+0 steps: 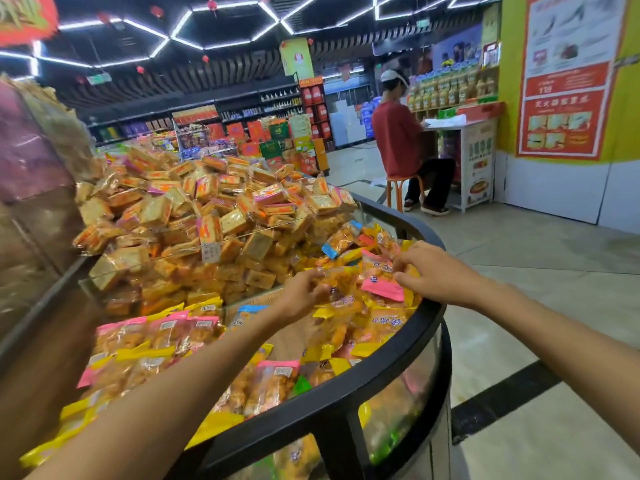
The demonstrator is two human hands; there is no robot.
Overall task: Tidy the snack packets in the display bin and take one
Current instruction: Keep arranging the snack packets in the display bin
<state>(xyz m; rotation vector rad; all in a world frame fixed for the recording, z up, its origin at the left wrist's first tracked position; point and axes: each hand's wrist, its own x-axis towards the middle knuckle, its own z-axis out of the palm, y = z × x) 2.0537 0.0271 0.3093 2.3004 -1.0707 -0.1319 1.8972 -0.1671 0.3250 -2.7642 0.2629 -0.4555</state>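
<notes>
The curved black-rimmed display bin [398, 368] runs out of view at the bottom edge, its lower glass wall cut off. Inside the bin, the left hand [298, 299] covers the clear orange snack packets beneath its fingers, whose tips are blurred. Print on the pink-edged packet [381, 289] near the bin's far rim is too small to read.

A curved black-rimmed display bin with clear panel walls [388, 368] holds clear snack packets with yellow, pink and blue ends [166, 336] heaped up to its near rim; behind a clear divider [256, 233], toward its far edge, square orange-wrapped snack blocks [221, 199] pile high.
</notes>
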